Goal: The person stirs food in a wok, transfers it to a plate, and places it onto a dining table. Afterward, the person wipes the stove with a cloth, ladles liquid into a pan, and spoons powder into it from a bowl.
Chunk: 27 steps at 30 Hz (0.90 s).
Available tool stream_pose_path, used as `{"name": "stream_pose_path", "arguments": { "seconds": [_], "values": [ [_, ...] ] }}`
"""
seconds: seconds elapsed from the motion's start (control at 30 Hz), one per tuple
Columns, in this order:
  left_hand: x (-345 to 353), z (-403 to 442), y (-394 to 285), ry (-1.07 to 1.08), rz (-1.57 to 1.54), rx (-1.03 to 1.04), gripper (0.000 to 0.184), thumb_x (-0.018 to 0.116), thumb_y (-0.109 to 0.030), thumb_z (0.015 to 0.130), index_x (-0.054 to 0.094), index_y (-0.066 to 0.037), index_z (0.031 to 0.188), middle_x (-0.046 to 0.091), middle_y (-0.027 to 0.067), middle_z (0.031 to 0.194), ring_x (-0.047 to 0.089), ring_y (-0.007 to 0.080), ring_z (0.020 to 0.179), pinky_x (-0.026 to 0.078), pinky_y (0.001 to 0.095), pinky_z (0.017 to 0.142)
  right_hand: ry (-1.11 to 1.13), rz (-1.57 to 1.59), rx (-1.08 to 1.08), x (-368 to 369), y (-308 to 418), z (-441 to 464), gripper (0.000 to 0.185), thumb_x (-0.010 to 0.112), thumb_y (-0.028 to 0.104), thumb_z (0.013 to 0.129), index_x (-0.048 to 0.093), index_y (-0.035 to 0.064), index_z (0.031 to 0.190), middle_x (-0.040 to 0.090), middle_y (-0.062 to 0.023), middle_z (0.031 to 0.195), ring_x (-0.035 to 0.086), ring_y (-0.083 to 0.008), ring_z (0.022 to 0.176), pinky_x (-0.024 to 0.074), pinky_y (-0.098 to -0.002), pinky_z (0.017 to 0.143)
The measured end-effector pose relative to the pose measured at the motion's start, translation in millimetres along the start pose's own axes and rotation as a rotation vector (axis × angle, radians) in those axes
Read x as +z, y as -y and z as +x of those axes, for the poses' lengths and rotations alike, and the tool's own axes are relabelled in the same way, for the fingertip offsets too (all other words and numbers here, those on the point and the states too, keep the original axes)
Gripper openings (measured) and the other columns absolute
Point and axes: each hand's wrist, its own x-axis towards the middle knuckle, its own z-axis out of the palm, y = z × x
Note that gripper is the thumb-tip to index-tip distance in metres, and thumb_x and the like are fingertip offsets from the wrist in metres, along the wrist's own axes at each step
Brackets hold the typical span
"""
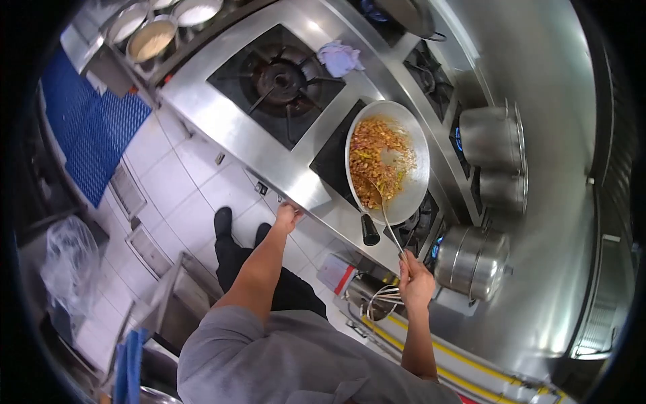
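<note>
My right hand (416, 279) is closed round the thin handle of a long metal spoon (390, 225). Its bowl end rests in the chopped, reddish-brown food (372, 158), which has yellow-green bits in it. This food lies in a wide silver pan (418, 182) on the stove, and the pan's black handle (369, 230) points towards me with no hand on it. At the stove's front edge, beside the control knobs (261, 188), my left hand (288, 217) has its fingers curled; what they grip is hidden.
A bare burner (282, 81) and a crumpled lilac cloth (340, 58) are left of the pan. Large steel pots (471, 261) stand on back burners at right, some over blue flames. A whisk (383, 301) sits below my right hand. Food containers (153, 42) line the upper left.
</note>
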Motion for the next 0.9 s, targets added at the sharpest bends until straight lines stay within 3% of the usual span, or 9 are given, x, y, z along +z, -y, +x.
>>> {"name": "stream_pose_path", "arguments": {
  "seconds": [0.13, 0.2, 0.27, 0.3, 0.33, 0.37, 0.43, 0.57, 0.9],
  "values": [
    [-5.9, 18.4, 22.4, 0.071, -0.094, 0.151, 0.014, 0.051, -0.004, 0.094, 0.057, 0.001, 0.106, 0.064, 0.0081, 0.089, 0.059, 0.0163, 0.068, 0.051, 0.0296, 0.060, -0.061, -0.091, -0.016, 53.3, -27.9, 35.2, 0.028, 0.062, 0.025, 0.094, 0.069, 0.0167, 0.120, 0.068, -0.0174, 0.086, 0.066, -0.0405, 0.075, 0.0521, -0.0475, 0.066],
    [-2.7, 23.2, 36.4, -0.015, -0.278, 0.193, 0.011, 0.064, -0.008, 0.093, 0.063, 0.001, 0.098, 0.066, 0.0078, 0.086, 0.065, 0.0167, 0.077, 0.052, 0.0275, 0.065, -0.051, -0.151, -0.074, 75.1, -56.6, 58.6, 0.030, 0.061, 0.026, 0.095, 0.068, 0.0134, 0.121, 0.071, -0.0172, 0.093, 0.068, -0.0390, 0.080, 0.0537, -0.0456, 0.069],
    [-2.6, 24.2, 37.5, 0.046, -0.332, 0.200, 0.016, 0.070, -0.007, 0.088, 0.064, 0.003, 0.100, 0.066, 0.0086, 0.089, 0.064, 0.0163, 0.078, 0.052, 0.0276, 0.067, -0.188, 0.003, -0.066, 96.1, -80.7, 76.7, 0.033, 0.060, 0.026, 0.097, 0.066, 0.0090, 0.125, 0.072, -0.0176, 0.101, 0.071, -0.0349, 0.087, 0.0550, -0.0415, 0.073],
    [3.5, 3.6, 24.5, -0.051, -0.271, 0.207, 0.018, 0.073, -0.007, 0.085, 0.065, 0.003, 0.098, 0.066, 0.0078, 0.086, 0.063, 0.0156, 0.075, 0.051, 0.0277, 0.066, -0.093, 0.068, 0.071, 88.6, -68.6, 79.2, 0.036, 0.060, 0.025, 0.098, 0.064, 0.0046, 0.127, 0.072, -0.0186, 0.106, 0.073, -0.0268, 0.090, 0.0548, -0.0364, 0.076],
    [3.3, 18.6, 31.4, -0.058, -0.343, 0.208, 0.018, 0.076, -0.006, 0.083, 0.066, 0.003, 0.095, 0.066, 0.0074, 0.084, 0.063, 0.0152, 0.073, 0.051, 0.0283, 0.065, -0.073, 0.045, 0.041, 96.0, -70.3, 80.7, 0.036, 0.060, 0.025, 0.098, 0.064, 0.0046, 0.127, 0.072, -0.0186, 0.106, 0.073, -0.0268, 0.090, 0.0548, -0.0364, 0.076],
    [5.1, 5.7, 23.6, -0.052, -0.280, 0.225, 0.026, 0.070, -0.002, 0.086, 0.056, 0.005, 0.106, 0.064, 0.0106, 0.088, 0.065, 0.0194, 0.074, 0.055, 0.0305, 0.066, -0.072, 0.043, 0.033, 100.7, -76.1, 77.9, 0.035, 0.061, 0.024, 0.098, 0.064, 0.0046, 0.127, 0.072, -0.0186, 0.103, 0.073, -0.0236, 0.087, 0.0543, -0.0346, 0.075],
    [5.9, 19.2, 38.2, -0.141, -0.153, 0.326, 0.029, 0.078, -0.007, 0.082, 0.060, 0.005, 0.101, 0.066, 0.0093, 0.088, 0.063, 0.0163, 0.074, 0.053, 0.0288, 0.066, -0.013, 0.023, 0.098, 94.2, -64.6, 61.8, 0.035, 0.063, 0.022, 0.097, 0.065, 0.0039, 0.126, 0.073, -0.0181, 0.096, 0.069, -0.0174, 0.079, 0.0528, -0.0318, 0.073],
    [13.7, 7.9, 40.2, -0.314, 0.044, 0.440, 0.032, 0.082, -0.013, 0.080, 0.063, 0.003, 0.099, 0.066, 0.0075, 0.089, 0.062, 0.0138, 0.076, 0.050, 0.0269, 0.066, 0.030, 0.067, 0.074, 102.8, -76.3, 45.9, 0.036, 0.062, 0.026, 0.097, 0.066, 0.0037, 0.125, 0.073, -0.0182, 0.092, 0.068, -0.0189, 0.077, 0.0522, -0.0340, 0.072],
    [15.2, 12.7, 43.8, -0.304, -0.040, 0.421, 0.032, 0.082, -0.017, 0.081, 0.064, 0.002, 0.099, 0.068, 0.0071, 0.087, 0.064, 0.0137, 0.075, 0.051, 0.0270, 0.066, -0.164, 0.078, -0.025, 86.3, -87.6, 31.7, 0.037, 0.060, 0.032, 0.098, 0.067, 0.0029, 0.121, 0.069, -0.0115, 0.078, 0.060, -0.0159, 0.068, 0.0498, -0.0326, 0.067]
  ]
}}
